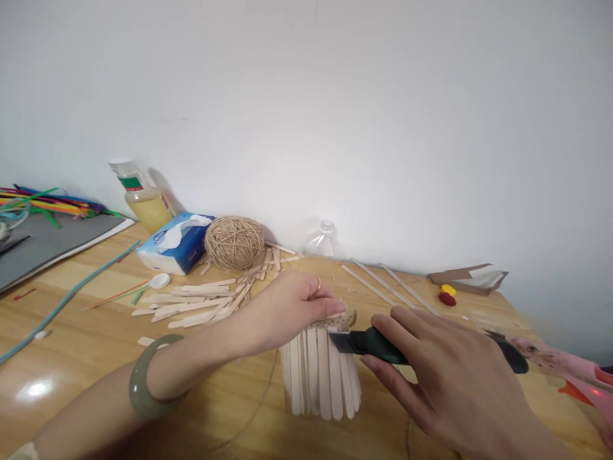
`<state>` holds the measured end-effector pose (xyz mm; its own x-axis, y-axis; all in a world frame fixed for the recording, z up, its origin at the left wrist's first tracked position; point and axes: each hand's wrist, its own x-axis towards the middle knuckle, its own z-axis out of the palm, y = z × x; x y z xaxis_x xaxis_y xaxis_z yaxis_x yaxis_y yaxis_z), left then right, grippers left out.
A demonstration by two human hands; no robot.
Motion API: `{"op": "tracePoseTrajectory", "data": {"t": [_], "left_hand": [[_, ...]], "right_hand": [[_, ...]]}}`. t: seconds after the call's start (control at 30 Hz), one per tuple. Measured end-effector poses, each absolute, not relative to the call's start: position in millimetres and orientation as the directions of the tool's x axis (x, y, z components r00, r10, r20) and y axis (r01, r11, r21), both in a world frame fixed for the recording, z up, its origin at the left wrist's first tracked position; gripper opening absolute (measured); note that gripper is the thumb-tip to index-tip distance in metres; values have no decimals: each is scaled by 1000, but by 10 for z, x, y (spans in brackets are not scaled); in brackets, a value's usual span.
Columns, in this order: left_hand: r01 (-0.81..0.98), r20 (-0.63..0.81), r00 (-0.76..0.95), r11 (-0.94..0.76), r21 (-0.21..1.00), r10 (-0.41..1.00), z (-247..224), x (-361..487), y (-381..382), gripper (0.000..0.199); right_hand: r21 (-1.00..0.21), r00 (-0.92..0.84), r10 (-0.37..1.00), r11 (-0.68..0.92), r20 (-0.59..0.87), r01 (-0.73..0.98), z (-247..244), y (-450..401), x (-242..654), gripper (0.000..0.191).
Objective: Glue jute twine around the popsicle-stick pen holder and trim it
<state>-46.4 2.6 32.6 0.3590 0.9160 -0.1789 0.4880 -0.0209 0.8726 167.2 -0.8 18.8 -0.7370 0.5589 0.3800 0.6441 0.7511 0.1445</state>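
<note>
Pale wooden craft sticks [324, 377] stand side by side around a rounded form, their rounded ends pointing down. A band of twine [352, 317] shows along its upper edge. My left hand [306, 300] pinches that upper edge from behind, with thumb and fingers closed. In my right hand [445, 364] is a dark green and black utility knife [378, 345]. Its blade end lies against the sticks just below the twine, close to my left fingertips. What exactly the blade touches is hard to make out.
A ball of jute twine [234, 243], a tissue pack [175, 243] and a bottle of yellow liquid [146, 201] stand behind loose craft sticks [191, 303]. A cut bottle top [323, 237] and clear glue sticks [383, 284] lie near the wall. A pink glue gun [560, 361] is at right.
</note>
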Motion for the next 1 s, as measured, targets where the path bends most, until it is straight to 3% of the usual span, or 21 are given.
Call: {"op": "tracePoseTrajectory", "data": {"t": [0.8,1.0], "left_hand": [[533,-124,353,-90,842,928,335,-423,-46,35],[495,-143,369,-63,867,918,318,-426,-25,34]], "right_hand": [[205,-727,519,733,449,649,160,-5,1647,26],[194,-746,540,744,390,640,194,9,1661,25]]}}
